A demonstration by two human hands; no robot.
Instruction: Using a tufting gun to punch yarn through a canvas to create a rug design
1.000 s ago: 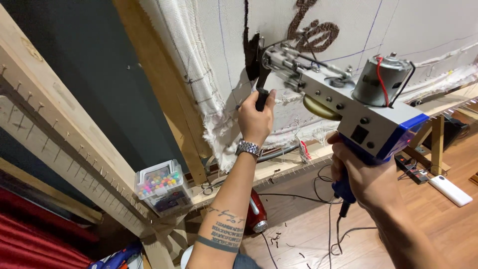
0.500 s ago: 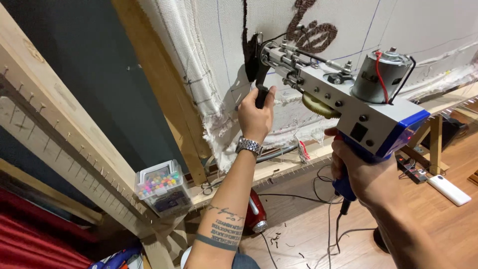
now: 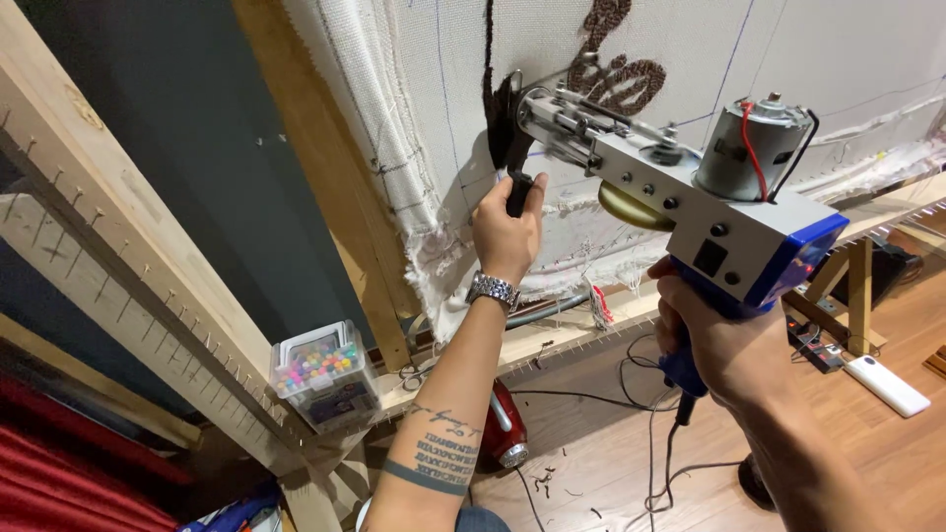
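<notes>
Against the white cloth [image 3: 443, 89], the tufting gun [image 3: 680, 202] is pointing up-left, long axis slanting; right hand [image 3: 714, 340] is clenching its blue grip, left hand [image 3: 507, 232] is squeezing its front handle.

In front of me stands a pale wooden frame [image 3: 325, 217], its thick slanted upright running down to a horizontal lower rail [image 3: 552, 340] edged with a row of small nails. A white woven cloth [image 3: 808, 89] is stretched across this frame, its frayed edge bunched against the upright, with dark brown tufted yarn shapes [image 3: 616, 74] worked into it. On the lower rail sits a clear plastic box of many-coloured small pieces [image 3: 320, 379]. Below lies a reddish-brown wooden plank floor [image 3: 887, 453], carrying loose black cables [image 3: 631, 394], a white oblong power strip [image 3: 887, 384], a red rounded object [image 3: 503, 433] and scattered dark yarn scraps [image 3: 542, 483].
</notes>
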